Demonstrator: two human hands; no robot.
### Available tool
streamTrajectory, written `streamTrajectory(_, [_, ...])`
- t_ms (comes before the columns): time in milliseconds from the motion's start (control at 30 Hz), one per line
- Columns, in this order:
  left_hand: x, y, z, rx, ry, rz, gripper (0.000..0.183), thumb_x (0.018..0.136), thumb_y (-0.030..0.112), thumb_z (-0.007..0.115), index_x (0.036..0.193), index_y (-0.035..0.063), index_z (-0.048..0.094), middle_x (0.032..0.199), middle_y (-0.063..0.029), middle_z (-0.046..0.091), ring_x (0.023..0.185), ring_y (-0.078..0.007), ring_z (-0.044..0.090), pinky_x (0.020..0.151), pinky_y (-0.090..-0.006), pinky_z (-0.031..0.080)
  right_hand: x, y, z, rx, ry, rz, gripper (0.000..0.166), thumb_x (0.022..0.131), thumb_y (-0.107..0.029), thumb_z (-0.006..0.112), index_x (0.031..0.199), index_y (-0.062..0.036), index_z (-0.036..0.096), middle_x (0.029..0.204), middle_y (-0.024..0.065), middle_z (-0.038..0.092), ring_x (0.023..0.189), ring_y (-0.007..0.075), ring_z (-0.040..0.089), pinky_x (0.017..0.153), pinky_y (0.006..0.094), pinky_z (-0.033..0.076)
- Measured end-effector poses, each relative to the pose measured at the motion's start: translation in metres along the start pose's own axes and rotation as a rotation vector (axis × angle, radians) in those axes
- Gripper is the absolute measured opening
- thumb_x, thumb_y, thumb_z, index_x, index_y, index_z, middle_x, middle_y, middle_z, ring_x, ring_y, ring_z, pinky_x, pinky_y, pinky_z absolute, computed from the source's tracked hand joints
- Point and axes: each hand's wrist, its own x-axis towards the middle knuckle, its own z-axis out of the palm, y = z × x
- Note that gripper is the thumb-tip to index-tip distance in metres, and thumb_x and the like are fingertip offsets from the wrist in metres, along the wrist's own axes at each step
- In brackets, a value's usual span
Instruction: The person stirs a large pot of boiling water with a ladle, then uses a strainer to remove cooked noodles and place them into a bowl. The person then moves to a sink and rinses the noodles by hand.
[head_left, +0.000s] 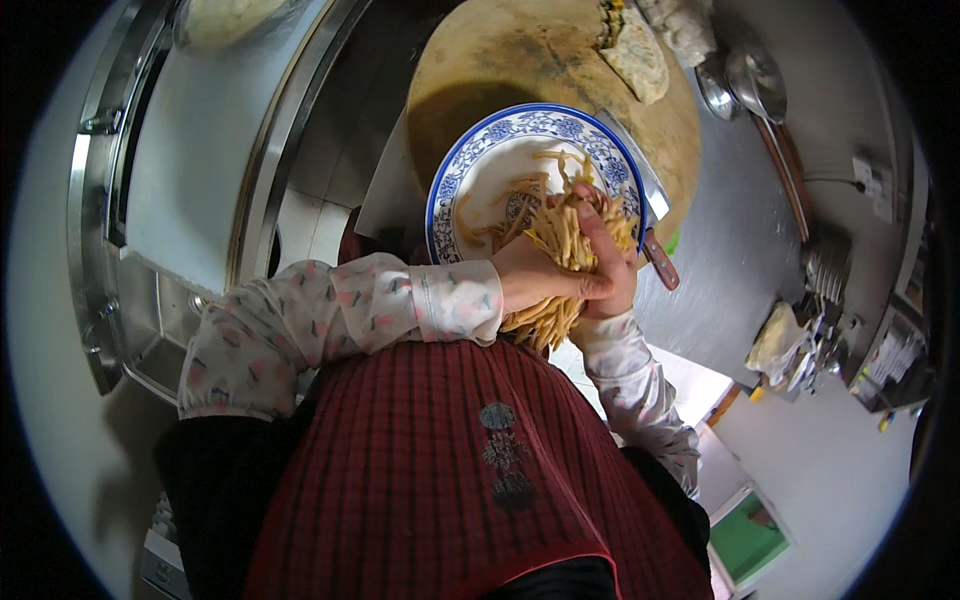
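Note:
Both of my hands are pressed together around a thick bunch of yellowish-brown food strips (551, 319), whose exact kind I cannot tell. My left hand (529, 274) reaches across from the left, its thumb crossing my right hand (611, 266). Strips stick out above and below the fingers. The bunch is over the near right part of a blue-and-white patterned dish (472, 169), where more loose strips (517, 214) lie. Under the dish's right side is a cleaver (658, 202), its blade mostly hidden and its wooden handle (661, 262) pointing towards me.
The dish rests on a round wooden chopping board (487, 45). A filled flatbread (636, 64) lies at the board's far right. Metal ladles (756, 79) and a bagged item (776, 341) are on the steel counter (694, 315). A sink (176, 315) is at left.

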Motion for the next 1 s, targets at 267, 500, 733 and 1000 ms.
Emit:
streamTrajectory(267, [0.005, 0.020, -0.025, 0.013, -0.269, -0.286, 0.059, 0.063, 0.024, 0.079, 0.113, 0.0051, 0.053, 0.099, -0.0072, 0.061, 0.094, -0.0194, 0.054, 0.084, -0.0316, 0.041, -0.011, -0.017, 0.016, -0.180, 0.034, 0.136, 0.032, 0.091, -0.029, 0.049, 0.105, -0.0007, 0.053, 0.096, 0.0079, 0.059, 0.085, 0.0168, 0.058, 0.074, 0.0295, 0.048])
streamTrajectory(500, [0.019, 0.030, -0.041, -0.166, -0.266, -0.603, 0.038, 0.071, 0.014, 0.072, 0.101, -0.0015, 0.056, 0.088, -0.0112, 0.063, 0.077, -0.0200, 0.063, 0.068, -0.0340, 0.054, 0.034, -0.041, 0.016, -0.112, -0.290, 0.299, 0.057, 0.087, -0.045, 0.046, 0.122, -0.0008, 0.041, 0.120, 0.0142, 0.047, 0.108, 0.0275, 0.049, 0.092, 0.0401, 0.041])
streamTrajectory(733, [0.006, 0.027, -0.023, -0.316, -0.196, -0.316, 0.045, 0.070, 0.024, 0.074, 0.104, 0.0011, 0.054, 0.089, -0.0091, 0.062, 0.079, -0.0185, 0.061, 0.069, -0.0332, 0.051, 0.039, -0.038, 0.008, -0.172, -0.378, 0.273, 0.016, 0.084, -0.012, 0.060, 0.092, 0.0010, 0.057, 0.082, 0.0108, 0.061, 0.077, 0.0190, 0.060, 0.070, 0.0303, 0.049])
streamTrajectory(1000, [0.000, 0.043, -0.015, -0.293, -0.236, -0.530, 0.034, 0.070, 0.014, 0.072, 0.097, 0.0011, 0.056, 0.078, -0.0090, 0.062, 0.067, -0.0181, 0.062, 0.061, -0.0311, 0.052, 0.027, -0.048, 0.023, -0.366, -0.480, 0.074, 0.025, 0.085, -0.025, 0.060, 0.081, -0.0002, 0.060, 0.078, 0.0043, 0.059, 0.069, 0.0121, 0.055, 0.066, 0.0222, 0.043])
